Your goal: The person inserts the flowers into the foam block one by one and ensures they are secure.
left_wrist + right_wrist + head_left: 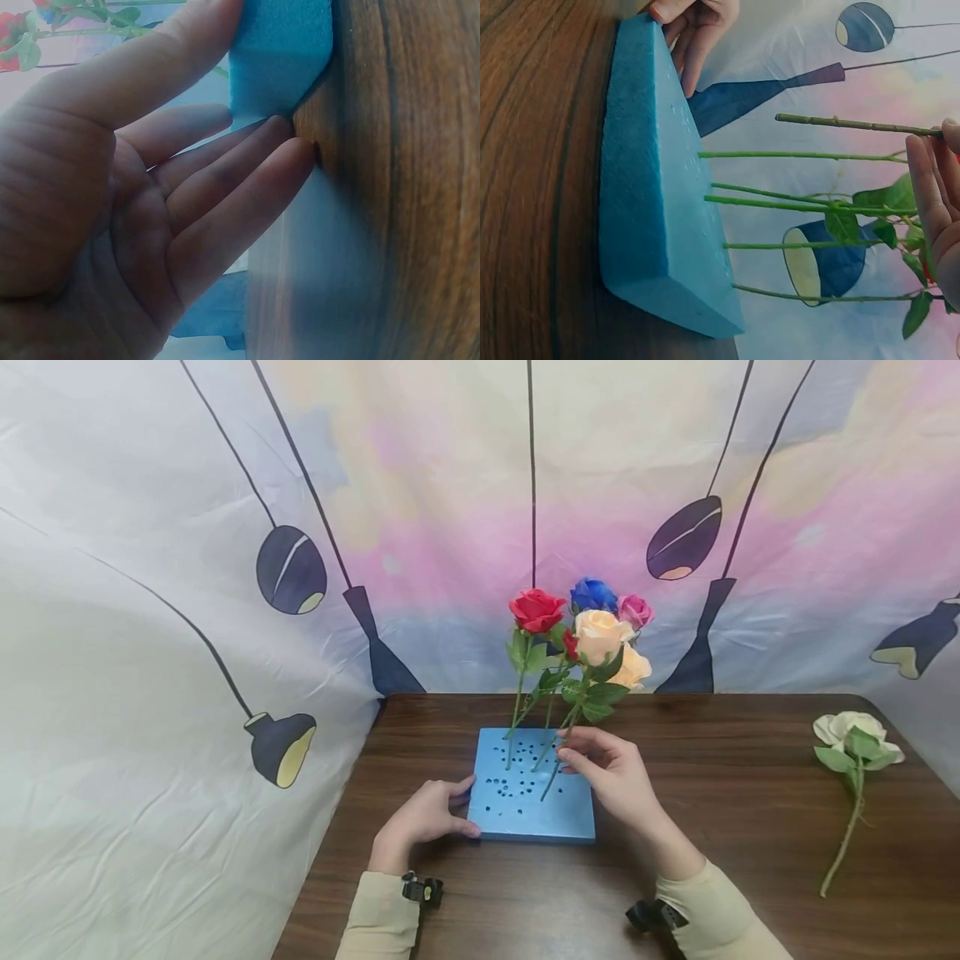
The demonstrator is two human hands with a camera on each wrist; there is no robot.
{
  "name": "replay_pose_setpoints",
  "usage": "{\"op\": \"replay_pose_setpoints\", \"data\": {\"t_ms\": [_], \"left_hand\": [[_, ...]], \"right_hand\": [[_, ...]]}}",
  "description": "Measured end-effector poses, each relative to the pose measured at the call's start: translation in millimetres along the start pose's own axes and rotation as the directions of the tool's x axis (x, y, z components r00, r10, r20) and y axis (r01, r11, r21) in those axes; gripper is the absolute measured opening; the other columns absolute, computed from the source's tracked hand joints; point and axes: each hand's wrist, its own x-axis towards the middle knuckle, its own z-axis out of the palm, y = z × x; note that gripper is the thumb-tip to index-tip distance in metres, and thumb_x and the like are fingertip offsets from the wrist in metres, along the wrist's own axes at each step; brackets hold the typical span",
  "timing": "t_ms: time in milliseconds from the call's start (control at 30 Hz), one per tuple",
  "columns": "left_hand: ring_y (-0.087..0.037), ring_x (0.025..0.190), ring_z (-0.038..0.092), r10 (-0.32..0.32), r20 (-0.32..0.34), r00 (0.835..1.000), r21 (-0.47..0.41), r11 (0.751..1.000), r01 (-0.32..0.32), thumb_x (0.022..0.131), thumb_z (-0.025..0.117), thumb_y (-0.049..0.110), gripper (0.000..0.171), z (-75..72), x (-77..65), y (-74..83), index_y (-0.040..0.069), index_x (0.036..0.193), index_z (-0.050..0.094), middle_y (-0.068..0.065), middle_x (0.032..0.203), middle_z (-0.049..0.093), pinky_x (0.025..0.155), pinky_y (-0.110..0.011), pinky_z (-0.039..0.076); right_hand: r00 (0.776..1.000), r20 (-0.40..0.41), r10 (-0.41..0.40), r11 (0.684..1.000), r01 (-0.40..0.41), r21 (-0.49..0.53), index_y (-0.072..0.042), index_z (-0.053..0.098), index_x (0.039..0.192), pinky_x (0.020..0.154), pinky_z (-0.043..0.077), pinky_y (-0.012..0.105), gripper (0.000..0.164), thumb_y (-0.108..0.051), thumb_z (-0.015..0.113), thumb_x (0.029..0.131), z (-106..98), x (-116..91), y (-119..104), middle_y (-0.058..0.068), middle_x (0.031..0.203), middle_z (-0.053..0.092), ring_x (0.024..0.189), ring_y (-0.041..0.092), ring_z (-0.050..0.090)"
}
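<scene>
My right hand [611,772] pinches the green stem [551,781] of a peach rose [602,637] between thumb and fingertips. In the right wrist view the cut lower end of this stem [810,120] hangs apart from the blue foam block [634,180], above its top. My left hand [423,817] rests at the block's left side, thumb at the near corner and the other fingers [225,195] extended along the side. Many small holes dot the block's top. Red [537,611], blue [592,595], pink [636,611] and another peach rose [632,667] stand behind, leaning slightly.
A white rose [855,743] with a long stem lies on the right of the dark wooden table [720,777]. Behind the table hangs a cloth backdrop [450,485] printed with lamps. Several stems [802,202] rise from the block's far part.
</scene>
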Motion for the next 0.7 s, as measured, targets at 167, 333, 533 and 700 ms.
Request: {"op": "replay_pose_setpoints", "data": {"t_ms": [167,333,533,700], "left_hand": [[-0.026,0.140,0.059,-0.001,-0.002,1.000,0.008,1.000,0.001,0.078,0.098,0.036,0.099,-0.2,-0.8,-0.2,0.003,0.158,0.051,-0.015,0.151,0.060,0.116,-0.052,0.045],[-0.026,0.140,0.059,-0.009,-0.003,1.000,0.008,1.000,0.009,0.078,0.098,0.036,0.098,-0.2,-1.1,-0.1,0.004,0.158,0.050,-0.015,0.151,0.060,0.117,-0.051,0.045],[-0.027,0.139,0.060,-0.004,0.000,1.000,0.011,1.000,0.004,0.078,0.098,0.036,0.099,-0.5,-1.4,-0.3,0.003,0.158,0.050,-0.016,0.150,0.061,0.116,-0.051,0.046],[-0.027,0.140,0.059,-0.007,0.001,1.000,0.015,1.000,0.007,0.078,0.098,0.036,0.098,-0.3,-0.2,0.1,0.003,0.157,0.051,-0.016,0.150,0.061,0.116,-0.052,0.046]], "right_hand": [[1.000,0.011,-0.006,1.000,0.007,-0.008,-0.001,0.076,0.118,0.078,0.066,0.040,0.023,0.006,0.075,0.097,9,3,4,0.008,0.118,0.077,0.094,0.017,0.076],[1.000,0.018,-0.004,1.000,0.004,0.005,0.002,0.076,0.119,0.078,0.066,0.040,0.022,0.006,0.074,0.097,16,6,6,0.012,0.117,0.078,0.096,0.015,0.076],[0.999,0.044,-0.005,1.000,0.005,-0.008,0.006,0.074,0.121,0.077,0.066,0.039,0.024,0.004,0.075,0.097,24,10,8,0.016,0.117,0.078,0.097,0.016,0.077],[0.998,0.064,-0.012,1.000,0.012,-0.002,0.006,0.074,0.122,0.078,0.066,0.038,0.025,0.003,0.075,0.097,32,14,12,0.020,0.116,0.077,0.097,0.016,0.077]]}}
